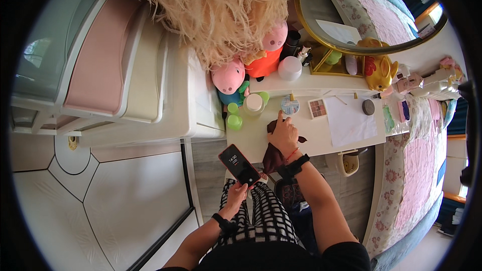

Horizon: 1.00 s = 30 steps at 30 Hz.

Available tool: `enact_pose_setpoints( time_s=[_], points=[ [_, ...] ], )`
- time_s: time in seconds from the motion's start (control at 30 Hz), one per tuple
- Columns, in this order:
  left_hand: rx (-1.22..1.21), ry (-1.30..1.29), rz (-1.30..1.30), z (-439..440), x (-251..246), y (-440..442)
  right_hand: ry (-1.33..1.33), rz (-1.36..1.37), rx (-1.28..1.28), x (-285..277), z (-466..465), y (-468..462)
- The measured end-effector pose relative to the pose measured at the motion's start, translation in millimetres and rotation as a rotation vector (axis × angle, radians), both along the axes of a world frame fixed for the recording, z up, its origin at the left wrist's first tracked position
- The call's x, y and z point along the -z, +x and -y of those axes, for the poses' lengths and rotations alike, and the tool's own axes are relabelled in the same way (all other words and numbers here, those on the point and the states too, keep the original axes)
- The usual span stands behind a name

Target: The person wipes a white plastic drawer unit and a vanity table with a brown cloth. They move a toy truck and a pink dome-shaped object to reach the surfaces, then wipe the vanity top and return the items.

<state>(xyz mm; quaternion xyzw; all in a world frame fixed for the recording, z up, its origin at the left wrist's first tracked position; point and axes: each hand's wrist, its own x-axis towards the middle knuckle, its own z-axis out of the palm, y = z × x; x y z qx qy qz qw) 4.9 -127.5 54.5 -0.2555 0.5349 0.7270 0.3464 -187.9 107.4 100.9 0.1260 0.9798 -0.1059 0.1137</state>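
Observation:
My left hand (237,198) holds a smartphone (239,165) in a red case by its lower end, over my lap. The phone's screen is lit. Above the white desk (244,146), my right hand (285,134) has its index finger stretched out and the other fingers curled over a dark maroon cloth (273,158). The cloth shows on both sides of that hand and hangs past the desk's front edge. At the fingertip lies a round container (290,106) with a printed lid; whether they touch is unclear. An eyeshadow palette (317,108) lies to its right.
Green-capped bottles (234,122), a wide jar (254,104) and pink pig plush toys (228,76) stand at left. White paper (350,124) bears a dark round tin (368,107). A gold-framed mirror (320,39) rises behind. Drawers (101,52) flank the desk; a bin (347,163) sits below.

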Motion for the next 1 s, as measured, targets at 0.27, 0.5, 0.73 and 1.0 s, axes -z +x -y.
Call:
enact_pose_setpoints(
  time_s=[0.27, 0.5, 0.73, 1.0],
  points=[
    [0.008, 0.020, -0.051, 14, -6, 6, -0.066, -0.446, -0.055, 4, 8, 2],
    [0.061, 0.015, -0.110, 29, -11, 9, 0.102, -0.451, -0.052, 25, 21, -26],
    [0.177, 0.013, -0.134, 51, -13, 7, 0.036, -0.318, -0.115, 11, 30, 43],
    [0.213, -0.070, -0.212, 83, -35, -1, -0.346, -0.194, -0.129, -20, 22, 68]
  ],
)
